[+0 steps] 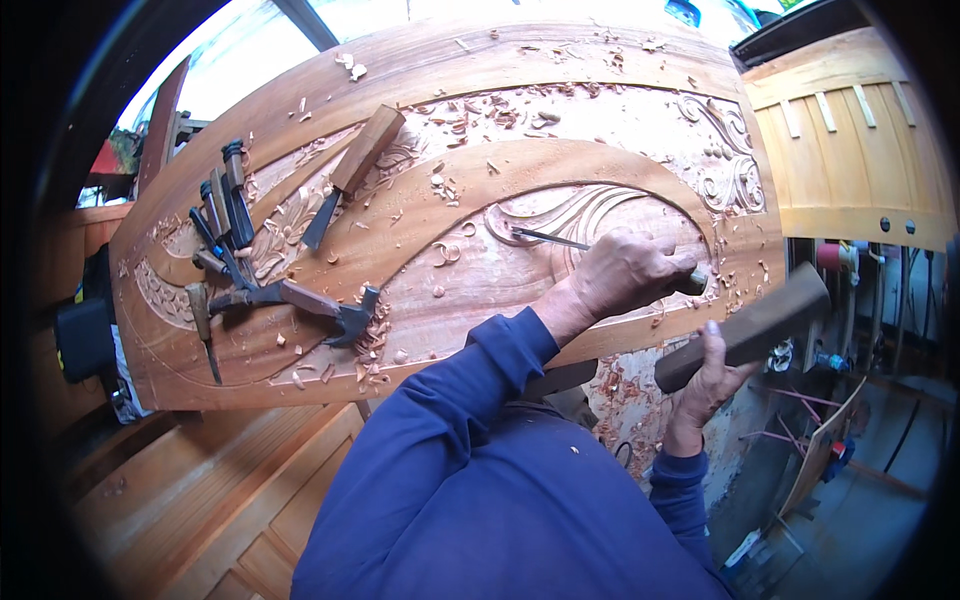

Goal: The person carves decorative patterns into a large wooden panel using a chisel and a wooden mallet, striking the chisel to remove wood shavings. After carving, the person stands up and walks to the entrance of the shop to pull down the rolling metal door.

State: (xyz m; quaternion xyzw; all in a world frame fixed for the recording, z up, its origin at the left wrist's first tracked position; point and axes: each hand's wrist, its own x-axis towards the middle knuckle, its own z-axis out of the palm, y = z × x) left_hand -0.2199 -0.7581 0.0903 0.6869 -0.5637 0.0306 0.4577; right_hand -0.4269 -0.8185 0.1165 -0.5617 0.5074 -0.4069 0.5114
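My left hand (625, 272) is closed round the handle of a carving chisel (552, 238). Its blade points left, with the tip at the carved leaf scrolls (560, 215) inside the arched recess of a large wooden panel (470, 375). Lower right, past the panel's near edge, my right hand (708, 385) grips a dark wooden block used like a mallet (750, 330). The block is tilted, its far end up to the right, apart from the chisel's handle end. My left fingers partly hide the chisel handle.
On the panel's left lie several chisels (232, 190), a wooden-handled wide chisel (365, 155), a hammer-like tool with a metal head (352, 318) and a thin pointed tool (205, 325). Wood shavings (460, 115) are scattered about. A pale wooden panel (850, 150) stands at right.
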